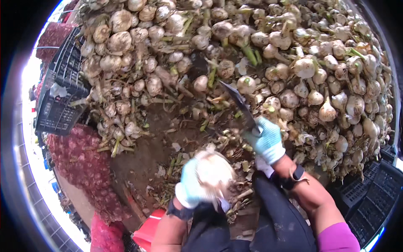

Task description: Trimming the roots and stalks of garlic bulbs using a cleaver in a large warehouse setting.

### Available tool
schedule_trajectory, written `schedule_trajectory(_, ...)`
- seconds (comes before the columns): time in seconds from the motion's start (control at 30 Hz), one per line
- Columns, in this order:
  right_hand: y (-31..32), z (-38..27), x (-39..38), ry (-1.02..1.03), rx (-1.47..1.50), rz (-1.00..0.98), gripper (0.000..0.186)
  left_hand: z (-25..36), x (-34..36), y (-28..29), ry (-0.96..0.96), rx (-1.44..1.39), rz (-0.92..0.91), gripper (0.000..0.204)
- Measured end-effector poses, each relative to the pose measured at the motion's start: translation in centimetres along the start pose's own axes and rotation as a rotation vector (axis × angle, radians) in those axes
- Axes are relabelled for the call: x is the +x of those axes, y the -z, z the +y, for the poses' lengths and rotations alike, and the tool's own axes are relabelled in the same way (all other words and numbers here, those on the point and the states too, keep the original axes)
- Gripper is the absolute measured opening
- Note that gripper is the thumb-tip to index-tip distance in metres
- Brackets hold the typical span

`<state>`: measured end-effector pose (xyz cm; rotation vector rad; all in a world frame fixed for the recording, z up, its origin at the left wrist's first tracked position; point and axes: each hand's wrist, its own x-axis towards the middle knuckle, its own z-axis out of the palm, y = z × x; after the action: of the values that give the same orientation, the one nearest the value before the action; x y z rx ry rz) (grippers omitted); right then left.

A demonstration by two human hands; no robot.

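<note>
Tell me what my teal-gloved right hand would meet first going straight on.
Your right hand would probably bring its dark-bladed metal knife to the green garlic stalk just ahead; depth is unclear.

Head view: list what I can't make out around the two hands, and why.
All in the head view:
- Garlic in the left hand: surface detail lost to motion blur.
- Knife: handle mostly hidden by the gloved right hand.
- Red object: partly behind the left forearm, cut off by the lower edge.
- Black crates: cut off at the right rim.
</note>
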<state>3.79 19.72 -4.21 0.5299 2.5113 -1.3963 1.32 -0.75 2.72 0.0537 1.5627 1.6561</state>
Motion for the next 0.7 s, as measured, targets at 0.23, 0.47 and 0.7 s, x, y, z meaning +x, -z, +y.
schedule_trajectory(0.23,0.6,-4.2,-1.6,-0.334,0.871,-0.432,0.037,-1.8,2.2,0.4,-0.38,0.629,0.295,0.088)
schedule_trajectory(0.47,1.0,-3.4,-1.2,0.048,0.43,-0.388,0.041,-3.3,2.0,1.2,0.131,-0.551,0.209,0.046)
schedule_trajectory(0.7,1.0,-4.1,-1.8,0.313,0.216,0.238,0.039,-4.4,2.6,3.5,0.11,-0.941,0.191,0.053)
